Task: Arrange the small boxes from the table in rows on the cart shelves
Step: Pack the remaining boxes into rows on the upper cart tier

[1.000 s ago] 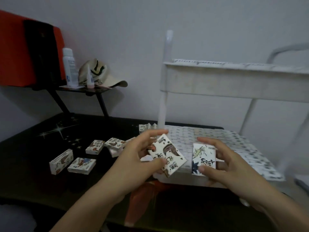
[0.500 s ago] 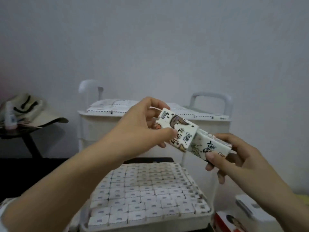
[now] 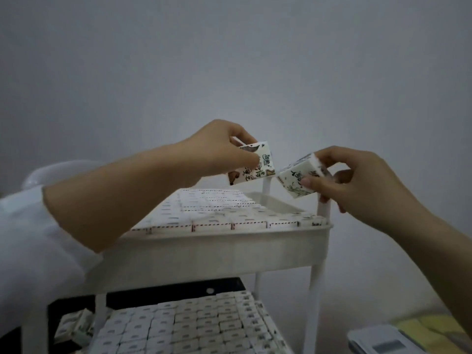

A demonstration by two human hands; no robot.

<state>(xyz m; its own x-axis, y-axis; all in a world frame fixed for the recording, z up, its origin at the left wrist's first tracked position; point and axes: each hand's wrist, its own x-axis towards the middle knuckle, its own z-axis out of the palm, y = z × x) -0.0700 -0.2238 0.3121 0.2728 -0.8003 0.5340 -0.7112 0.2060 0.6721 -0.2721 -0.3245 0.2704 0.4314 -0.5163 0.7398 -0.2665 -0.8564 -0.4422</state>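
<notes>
Both bare forearms reach up to mid-frame. The left hand (image 3: 222, 152) pinches a small white brown-printed box (image 3: 255, 167). The right hand (image 3: 357, 180) pinches a small white green-printed box (image 3: 293, 183).

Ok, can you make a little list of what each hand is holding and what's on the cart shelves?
left hand: pinches a small printed box
right hand: pinches a second box, tilted
where: both held above the top shelf, near its far right corner
top-shelf boxes: in rows, with a bare patch at that corner
lower-shelf boxes: packed in rows
</notes>
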